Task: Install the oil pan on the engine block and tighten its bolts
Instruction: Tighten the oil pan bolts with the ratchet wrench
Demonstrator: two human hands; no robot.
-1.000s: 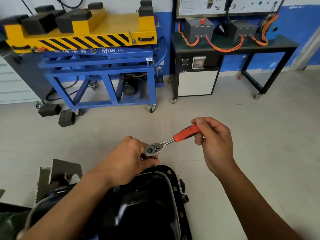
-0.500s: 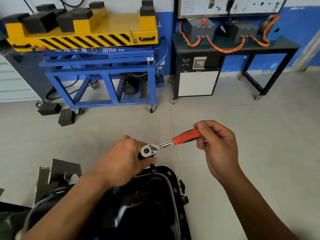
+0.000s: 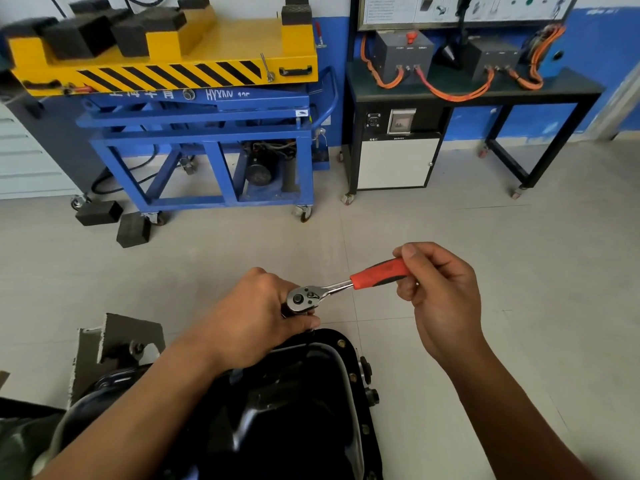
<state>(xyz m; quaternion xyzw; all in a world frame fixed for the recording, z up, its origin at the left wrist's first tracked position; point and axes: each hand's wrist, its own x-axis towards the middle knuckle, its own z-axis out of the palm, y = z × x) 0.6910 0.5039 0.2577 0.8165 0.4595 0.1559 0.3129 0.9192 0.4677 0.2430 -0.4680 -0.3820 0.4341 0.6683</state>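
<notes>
A black oil pan (image 3: 304, 410) sits on the engine block at the bottom centre, with several bolts along its right flange. A ratchet wrench (image 3: 332, 289) with a red handle stands over the pan's far edge. My left hand (image 3: 256, 317) grips the socket under the ratchet's chrome head. My right hand (image 3: 440, 289) pinches the end of the red handle. The bolt under the socket is hidden by my left hand.
A grey metal bracket (image 3: 117, 341) rises left of the pan. Across the tiled floor stand a blue and yellow lift cart (image 3: 194, 109), two black blocks (image 3: 114, 220) and a black bench (image 3: 467, 95) with orange cables.
The ratchet handle has swung a little towards me and to the right with my right hand. My left hand stays on the socket.
</notes>
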